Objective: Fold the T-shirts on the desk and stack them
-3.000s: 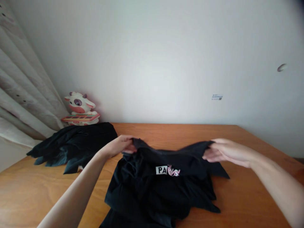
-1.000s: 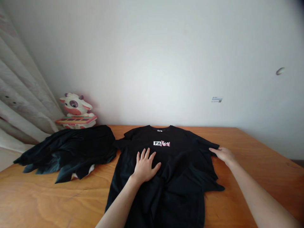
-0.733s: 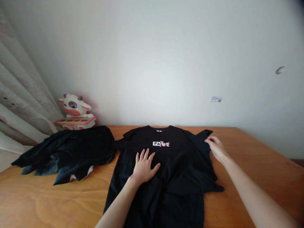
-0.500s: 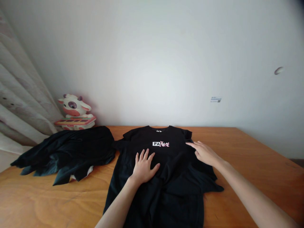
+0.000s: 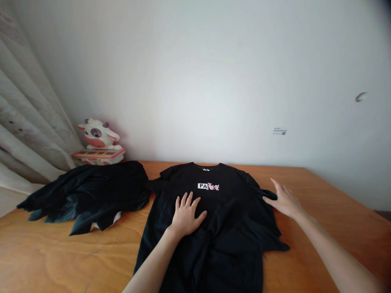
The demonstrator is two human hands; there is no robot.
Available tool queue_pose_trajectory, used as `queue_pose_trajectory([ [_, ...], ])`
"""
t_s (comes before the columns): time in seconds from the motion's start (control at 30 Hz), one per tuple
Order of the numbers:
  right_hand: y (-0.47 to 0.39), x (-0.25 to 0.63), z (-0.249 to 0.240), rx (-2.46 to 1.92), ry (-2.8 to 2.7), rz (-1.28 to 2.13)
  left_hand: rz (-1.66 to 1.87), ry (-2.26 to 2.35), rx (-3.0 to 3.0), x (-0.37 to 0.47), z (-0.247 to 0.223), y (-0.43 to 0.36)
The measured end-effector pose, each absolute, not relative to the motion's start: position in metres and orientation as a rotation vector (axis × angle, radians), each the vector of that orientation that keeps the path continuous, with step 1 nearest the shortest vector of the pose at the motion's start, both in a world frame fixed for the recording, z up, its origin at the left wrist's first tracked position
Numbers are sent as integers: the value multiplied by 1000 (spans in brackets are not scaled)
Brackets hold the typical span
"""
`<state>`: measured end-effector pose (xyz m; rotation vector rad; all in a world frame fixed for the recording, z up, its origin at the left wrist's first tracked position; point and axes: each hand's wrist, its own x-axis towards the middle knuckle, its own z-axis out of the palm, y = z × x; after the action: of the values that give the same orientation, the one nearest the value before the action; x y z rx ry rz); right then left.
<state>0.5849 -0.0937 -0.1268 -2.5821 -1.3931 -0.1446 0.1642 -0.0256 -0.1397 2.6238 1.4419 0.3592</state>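
A black T-shirt (image 5: 232, 203) lies front up on the wooden table, its neck toward the wall. A white and pink print crosses its chest, and its lower part is creased. My left hand (image 5: 187, 215) rests flat on the shirt just below the print, fingers spread. At the shirt's right sleeve is my right hand (image 5: 284, 198), its fingers apart and the thumb at the sleeve's edge; I cannot tell whether the thumb presses the cloth. The sleeve stretches out to the right.
A heap of dark clothing (image 5: 100, 187) lies on the left of the wooden table (image 5: 330, 215), touching the shirt's left sleeve. Behind it stands a cow-shaped toy keyboard (image 5: 99, 142). A pale curtain (image 5: 27, 110) hangs at left. The wall (image 5: 214, 81) rises along the table's back edge.
My right hand has moved right and its fingers have spread. The shirt's right sleeve, formerly bunched near the shoulder, now extends outward. My left hand has stayed in place.
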Motion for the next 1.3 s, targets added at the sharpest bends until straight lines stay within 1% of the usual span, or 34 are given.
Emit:
queue_pose_trajectory([
  [0.17, -88, 563, -115, -2406, -1834, -434, 352, 1452, 2628, 164, -142, -25],
  [0.23, -85, 560, -110, -2409, -1829, -514, 352, 1452, 2626, 164, -141, -25],
  [0.27, -85, 561, -109, -2458, -1691, -528, 352, 1448, 2626, 164, -141, -25],
  [0.37, -87, 567, -111, -2637, -956, -467, 356, 1439, 2624, 164, -140, -26],
  [0.4, -89, 569, -113, -2654, -791, -449, 357, 1440, 2622, 164, -139, -26],
  [0.43, -91, 570, -115, -2651, -755, -463, 355, 1441, 2620, 164, -139, -26],
  [0.47, -94, 570, -117, -2632, -855, -505, 354, 1442, 2617, 164, -139, -26],
  [0.53, -98, 568, -121, -2513, -1287, -579, 348, 1436, 2616, 164, -138, -26],
  [0.6, -100, 565, -127, -2358, -1731, -502, 345, 1429, 2616, 163, -138, -27],
  [0.63, -99, 563, -130, -2340, -1840, -399, 344, 1427, 2617, 163, -137, -27],
  [0.67, -97, 562, -133, -2381, -1862, -285, 343, 1427, 2617, 163, -137, -27],
  [0.73, -94, 559, -138, -2556, -1721, -141, 340, 1428, 2618, 163, -137, -27],
  [0.8, -94, 553, -138, -2631, -1571, -185, 338, 1429, 2620, 163, -137, -26],
  [0.9, -106, 530, -127, -2331, -1681, -288, 346, 1430, 2618, 163, -137, -26],
  [1.0, -135, 493, -109, -2007, -1819, -90, 366, 1419, 2614, 164, -139, -25],
  [1.07, -156, 470, -102, -1922, -1890, 43, 386, 1411, 2603, 164, -141, -25],
  [1.17, -179, 452, -103, -1866, -1949, 164, 446, 1394, 2564, 164, -140, -23],
  [1.23, -187, 451, -110, -1844, -1905, 223, 539, 1330, 2566, 162, -132, -22],
  [1.3, -193, 456, -118, -1835, -1815, 260, 612, 1203, 2596, 155, -113, -25],
])
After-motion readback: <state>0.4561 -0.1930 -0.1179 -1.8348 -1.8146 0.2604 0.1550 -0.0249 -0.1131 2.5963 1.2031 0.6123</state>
